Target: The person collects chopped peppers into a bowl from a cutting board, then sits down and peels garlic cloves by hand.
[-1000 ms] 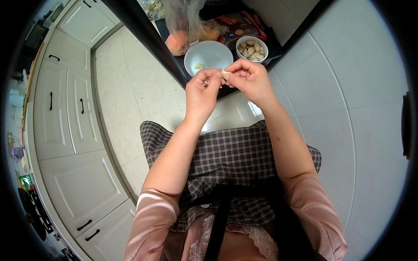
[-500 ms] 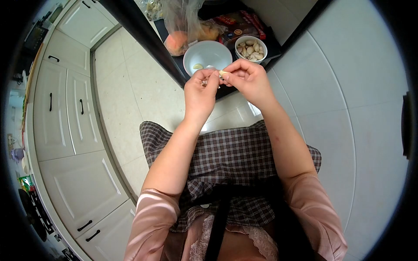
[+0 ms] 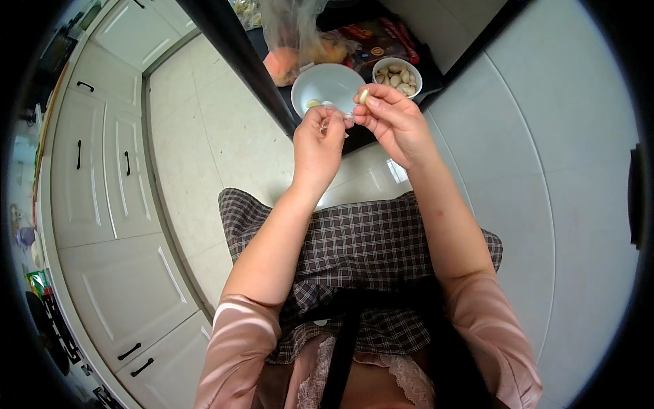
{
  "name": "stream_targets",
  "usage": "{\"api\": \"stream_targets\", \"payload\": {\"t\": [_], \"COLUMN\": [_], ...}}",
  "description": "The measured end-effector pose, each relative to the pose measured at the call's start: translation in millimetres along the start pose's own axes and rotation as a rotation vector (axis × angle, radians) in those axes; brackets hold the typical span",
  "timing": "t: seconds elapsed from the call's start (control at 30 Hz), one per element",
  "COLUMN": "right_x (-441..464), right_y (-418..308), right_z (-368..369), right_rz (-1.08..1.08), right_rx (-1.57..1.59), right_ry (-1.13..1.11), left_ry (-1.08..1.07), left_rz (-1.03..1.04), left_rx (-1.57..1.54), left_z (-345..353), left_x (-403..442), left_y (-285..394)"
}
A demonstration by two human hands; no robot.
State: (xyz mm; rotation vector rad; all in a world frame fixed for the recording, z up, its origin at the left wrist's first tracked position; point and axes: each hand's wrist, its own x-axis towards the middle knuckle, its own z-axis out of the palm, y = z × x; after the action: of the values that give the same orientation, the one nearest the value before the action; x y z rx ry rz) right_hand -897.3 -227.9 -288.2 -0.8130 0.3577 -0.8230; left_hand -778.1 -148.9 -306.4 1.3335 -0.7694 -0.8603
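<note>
Wears checked cloth (image 3: 368, 238) across the lap. Holds white scraps (image 3: 348, 116) in the left hand (image 3: 319, 142), thumb and fingertips together. Pinches a clove (image 3: 365, 97) between thumb and fingers of the right hand (image 3: 397, 128), at the wide bowl's (image 3: 297, 93) right rim. Beyond, has another clove (image 3: 313, 103) inside it, a smaller bowl (image 3: 374, 73) of cloves (image 3: 398, 80) to its right, then bagged fruit (image 3: 281, 66) and a packet (image 3: 378, 37).
</note>
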Motion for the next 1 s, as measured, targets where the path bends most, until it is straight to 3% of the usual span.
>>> {"api": "stream_targets", "payload": {"t": [0.17,0.33,0.47,0.6,0.73,1.0], "right_x": [-1.0,-2.9,0.2,3.4,1.5,-0.7], "right_y": [2.2,1.3,9.4,14.6,11.5,11.1], "right_z": [-1.7,2.7,-1.7,-6.5,-7.4,-2.7], "right_rz": [0.003,-0.005,-0.01,-0.161,-0.28,-0.341], "right_rx": [-0.106,-0.406,-0.456,-0.601,-0.809,-0.904], "right_ry": [-0.024,0.017,0.018,0.021,0.018,0.017], "left_ry": [-0.017,0.034,-0.034,-0.027,-0.046,0.004], "left_rz": [0.004,0.04,0.073,0.069,0.104,0.253], "left_rx": [-0.15,-0.092,-0.102,-0.114,-0.009,0.243], "left_z": [-0.4,-1.4,-0.8,3.3,1.8,-0.3], "left_x": [-1.1,7.7,12.3,9.9,9.3,10.8], "left_y": [7.1,11.5,10.8,12.9,11.0,7.0]}}
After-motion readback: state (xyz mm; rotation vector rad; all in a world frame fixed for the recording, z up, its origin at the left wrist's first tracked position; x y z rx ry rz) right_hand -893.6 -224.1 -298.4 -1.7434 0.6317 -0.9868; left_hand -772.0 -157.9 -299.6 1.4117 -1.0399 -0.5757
